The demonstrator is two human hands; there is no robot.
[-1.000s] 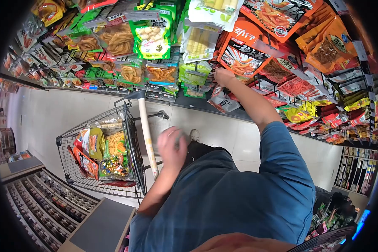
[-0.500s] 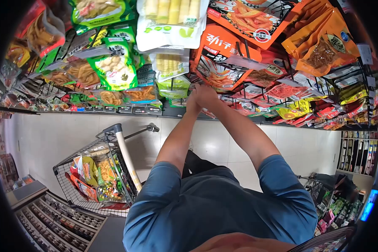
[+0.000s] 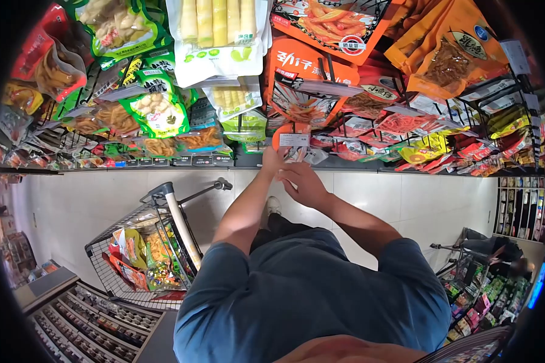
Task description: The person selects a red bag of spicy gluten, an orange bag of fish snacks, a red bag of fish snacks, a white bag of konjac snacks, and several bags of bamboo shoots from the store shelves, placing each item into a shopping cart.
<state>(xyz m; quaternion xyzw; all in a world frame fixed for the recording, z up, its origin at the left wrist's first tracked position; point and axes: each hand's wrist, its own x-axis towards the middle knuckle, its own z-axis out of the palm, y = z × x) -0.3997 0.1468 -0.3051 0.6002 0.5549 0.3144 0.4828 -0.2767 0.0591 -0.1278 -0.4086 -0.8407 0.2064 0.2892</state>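
Note:
My left hand (image 3: 274, 160) is at the shelf edge, its fingers closed at the lower side of an orange snack bag (image 3: 278, 135). A price tag (image 3: 294, 140) covers part of that bag, and my fingertips are partly hidden. My right hand (image 3: 307, 186) is just below and to the right, fingers apart and pointing at my left wrist, with nothing seen in it. Above hang a larger orange and black snack bag (image 3: 303, 103) and a white pack of pale yellow sticks (image 3: 218, 36).
A shopping cart (image 3: 178, 221) with several snack packs in it stands to my left. Hooks of hanging bags, such as a green pack (image 3: 157, 109) and an orange pouch (image 3: 451, 57), line the rack. Behind on the right is another cart (image 3: 466, 272) beside a person.
Both hands have come down and back from under the large orange bag and moved apart. The smaller orange bag now shows above my left hand. The view has shifted slightly.

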